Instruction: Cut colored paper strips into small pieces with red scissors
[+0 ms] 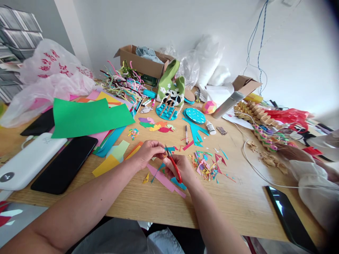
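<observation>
Right hand grips the red scissors, pointing forward-left beside left hand. Left fingertips look pinched, can't tell on what.

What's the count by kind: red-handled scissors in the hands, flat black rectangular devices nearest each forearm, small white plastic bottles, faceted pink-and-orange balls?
Red-handled scissors, in the right hand: 1
Flat black rectangular devices nearest each forearm: 2
Small white plastic bottle: 1
Faceted pink-and-orange ball: 1
Total: 5
</observation>
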The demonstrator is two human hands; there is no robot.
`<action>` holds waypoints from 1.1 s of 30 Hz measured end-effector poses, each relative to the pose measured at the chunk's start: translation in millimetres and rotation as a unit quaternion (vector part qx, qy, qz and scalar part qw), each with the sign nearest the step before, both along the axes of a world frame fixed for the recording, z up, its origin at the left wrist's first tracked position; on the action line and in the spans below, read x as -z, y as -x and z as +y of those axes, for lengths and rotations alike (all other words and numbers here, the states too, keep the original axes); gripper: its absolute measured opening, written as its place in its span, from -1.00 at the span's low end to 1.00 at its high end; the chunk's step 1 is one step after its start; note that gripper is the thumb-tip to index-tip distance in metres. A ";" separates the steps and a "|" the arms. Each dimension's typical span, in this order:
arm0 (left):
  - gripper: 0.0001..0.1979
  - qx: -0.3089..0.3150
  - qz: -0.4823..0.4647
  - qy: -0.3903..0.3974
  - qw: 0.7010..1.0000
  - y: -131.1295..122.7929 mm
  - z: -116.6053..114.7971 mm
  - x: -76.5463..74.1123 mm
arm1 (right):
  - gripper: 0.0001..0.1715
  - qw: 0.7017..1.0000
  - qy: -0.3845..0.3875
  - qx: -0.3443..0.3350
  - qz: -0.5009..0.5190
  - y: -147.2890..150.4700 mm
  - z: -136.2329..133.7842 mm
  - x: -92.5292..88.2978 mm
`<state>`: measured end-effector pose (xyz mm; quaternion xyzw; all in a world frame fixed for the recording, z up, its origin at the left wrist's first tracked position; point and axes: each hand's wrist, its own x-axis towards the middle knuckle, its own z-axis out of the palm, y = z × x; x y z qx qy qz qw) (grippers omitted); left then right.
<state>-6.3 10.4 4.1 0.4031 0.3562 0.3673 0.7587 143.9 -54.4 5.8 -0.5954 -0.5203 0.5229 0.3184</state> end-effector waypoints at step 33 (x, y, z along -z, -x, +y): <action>-0.83 0.017 -0.004 -0.005 1.000 -1.5 0.8 5.5 | -0.51 1.000 -0.008 -0.004 0.016 -1.3 0.9 1.4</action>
